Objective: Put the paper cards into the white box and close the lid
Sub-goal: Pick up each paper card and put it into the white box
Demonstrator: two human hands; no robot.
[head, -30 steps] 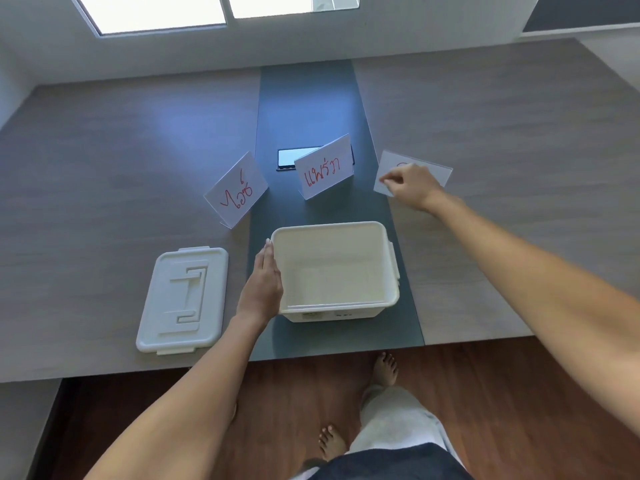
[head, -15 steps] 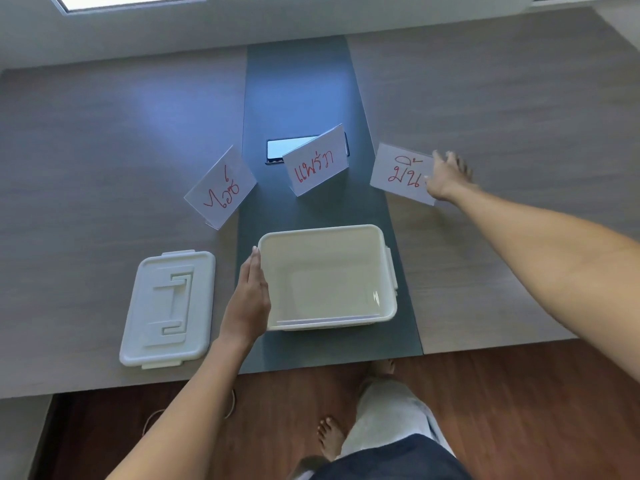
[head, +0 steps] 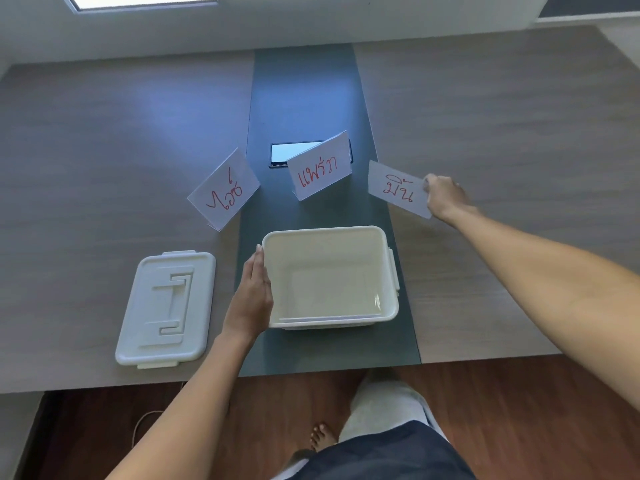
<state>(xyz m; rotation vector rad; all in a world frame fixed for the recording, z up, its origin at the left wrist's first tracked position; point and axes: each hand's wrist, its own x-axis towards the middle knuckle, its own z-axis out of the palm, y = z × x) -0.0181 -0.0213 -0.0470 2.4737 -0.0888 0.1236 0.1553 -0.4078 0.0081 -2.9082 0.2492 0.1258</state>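
The white box [head: 388, 271] stands open on the dark centre strip of the table, and nothing lies inside it. My left hand [head: 251, 296] rests flat against its left wall, fingers straight. The lid [head: 166, 308] lies flat on the table to the left of the box. Three white paper cards with red writing are beyond the box. The left card [head: 224, 189] and the middle card [head: 320, 166] stand folded on the table. My right hand [head: 445, 199] pinches the right edge of the right card [head: 396, 187] and holds it up off the table.
A dark phone [head: 294, 152] lies on the centre strip behind the middle card. The table's near edge [head: 104, 384] runs just below the lid and box. A wooden floor and the person's bare feet show below it.
My right hand has closed on the right card and raised it, its written face now turned towards me. My left hand stays against the box. The camera shifted slightly.
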